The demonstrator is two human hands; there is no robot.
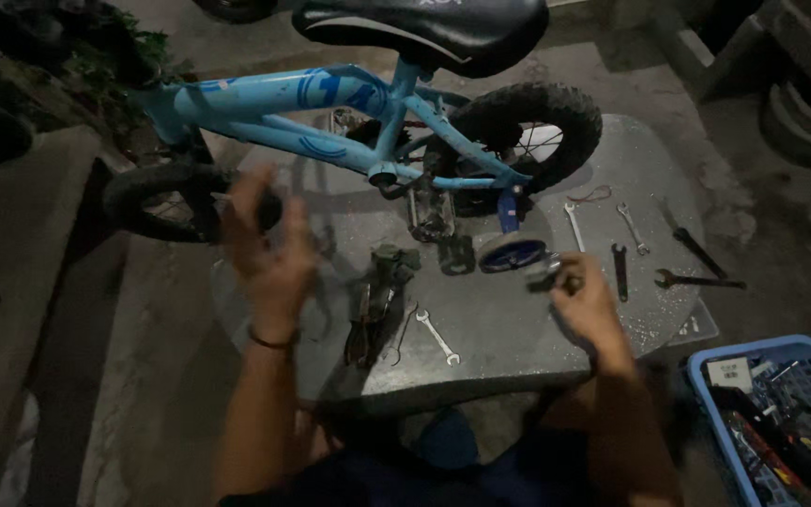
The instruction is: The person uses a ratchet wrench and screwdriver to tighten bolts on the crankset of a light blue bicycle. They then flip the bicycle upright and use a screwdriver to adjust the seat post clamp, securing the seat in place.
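While pinching the small dark part [548,279] at the fingertips of the right hand [586,302], hold it low over the grey slab [499,347], so that a slip drops it onto the slab and not past the edge below the wrist. Hard to tell, in this dim light, what kind of fitting it is. Just ahead of those fingertips and a little to their left, the blue-rimmed training wheel [512,252] of the blue child's bicycle [330,113], standing on the slab. Probably best to line the part up by feel and by sight together, turning the wrist rather than loosening the pinch.

Left hand [269,249] raised and blurred, fingers spread, gripping nothing, with a thin band [269,340] at the wrist. Bring it across to steady the training wheel or the frame before pressing anything home.

To the right of the left wrist, a dark bundle of plier-like tools [373,310]; beside that, a small silver spanner [438,336]. Beyond and to the right of the right hand, a row of spanners [619,270]. Below the right forearm, off the slab, a blue basket [706,394] of oddments. Pick the spanner before reaching, and avoid sweeping the loose tools aside with the forearm
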